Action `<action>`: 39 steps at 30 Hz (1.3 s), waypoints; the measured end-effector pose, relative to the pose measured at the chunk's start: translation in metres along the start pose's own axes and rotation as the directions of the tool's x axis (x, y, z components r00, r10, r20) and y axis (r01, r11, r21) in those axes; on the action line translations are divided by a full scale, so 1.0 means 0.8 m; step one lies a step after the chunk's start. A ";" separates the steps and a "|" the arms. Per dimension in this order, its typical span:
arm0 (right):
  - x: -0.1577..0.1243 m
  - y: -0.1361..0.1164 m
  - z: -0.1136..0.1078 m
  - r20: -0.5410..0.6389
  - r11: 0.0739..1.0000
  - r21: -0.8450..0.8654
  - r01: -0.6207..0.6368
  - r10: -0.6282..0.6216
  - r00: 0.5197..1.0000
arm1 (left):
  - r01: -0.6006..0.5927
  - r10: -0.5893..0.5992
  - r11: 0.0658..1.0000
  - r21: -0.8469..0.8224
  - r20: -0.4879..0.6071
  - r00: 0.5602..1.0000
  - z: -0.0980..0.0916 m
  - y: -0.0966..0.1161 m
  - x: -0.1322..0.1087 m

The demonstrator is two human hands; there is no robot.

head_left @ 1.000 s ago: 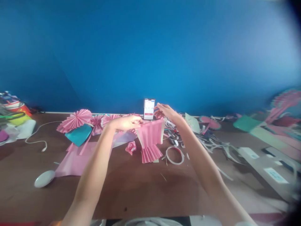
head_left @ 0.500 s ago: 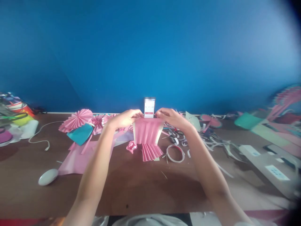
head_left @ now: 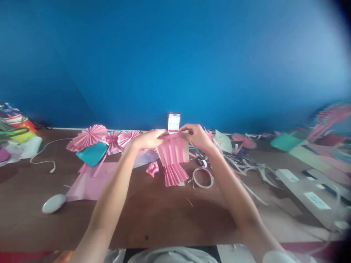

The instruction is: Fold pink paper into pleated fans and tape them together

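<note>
Pleated pink paper sheet [head_left: 173, 150]: held up by its far edge over the brown tabletop [head_left: 170, 219], in front of an upright phone with a lit screen [head_left: 174, 122].

Lie of the pleats: directed from the far edge back toward the person; no clear long axis is shown by the sheet itself, which is hung on the near side of the fingers.

Left hand [head_left: 151, 139]: closed in a pinch at the sheet's far left corner, the fingertips partly hidden.

Right hand [head_left: 195, 135]: bent at the fingers, with the far right corner gripped between thumb and fingertips.

Nearer hand: neither is favoured; one corner is taken by each, and the sheet is spanned between them.

Accordion-folded pink paper fan [head_left: 175, 176]: seen just past the sheet's near edge, its folds spread toward the person; whether the two are joined cannot be told.

Flanks of the fan: marked by a crumpled pink paper ball [head_left: 152, 169] on the left and a coiled white ring [head_left: 202, 178] on the right.

Against a second ago: the right hand, then raised off the sheet beside the phone, is now fixed on the corner; more of the phone's lower part is covered.

Against half a second ago: the pale left margin is lost from view.
</note>
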State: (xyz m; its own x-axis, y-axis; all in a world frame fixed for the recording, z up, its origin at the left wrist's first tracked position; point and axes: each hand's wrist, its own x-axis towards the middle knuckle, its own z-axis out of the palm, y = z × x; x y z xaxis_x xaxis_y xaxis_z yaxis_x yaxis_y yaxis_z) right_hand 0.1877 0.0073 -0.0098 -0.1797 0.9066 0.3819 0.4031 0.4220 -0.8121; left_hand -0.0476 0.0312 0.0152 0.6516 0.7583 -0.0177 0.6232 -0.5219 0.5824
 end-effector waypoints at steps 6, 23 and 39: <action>0.011 0.018 0.012 0.011 1.000 0.019 0.013 -0.013 1.000 | 0.062 -0.057 0.991 0.117 -0.041 0.998 0.031 0.011 0.022; 0.161 0.136 0.062 -0.581 0.914 0.090 -0.395 0.370 0.725 | 0.057 -0.067 0.990 -0.131 -0.067 0.996 0.036 0.017 0.018; 0.141 0.150 0.060 -0.525 0.959 0.038 -0.282 0.259 0.811 | 0.096 -0.094 0.986 -0.135 0.021 0.995 0.047 0.005 0.030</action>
State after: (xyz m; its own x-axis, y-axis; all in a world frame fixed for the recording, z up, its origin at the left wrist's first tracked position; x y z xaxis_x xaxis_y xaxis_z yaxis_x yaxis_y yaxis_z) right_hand 0.1725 0.1608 -0.0854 0.4297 0.8402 0.3307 0.4026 0.1495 -0.9031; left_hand -0.0130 0.0326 -0.0134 0.5991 0.7956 -0.0899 0.6187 -0.3888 0.6827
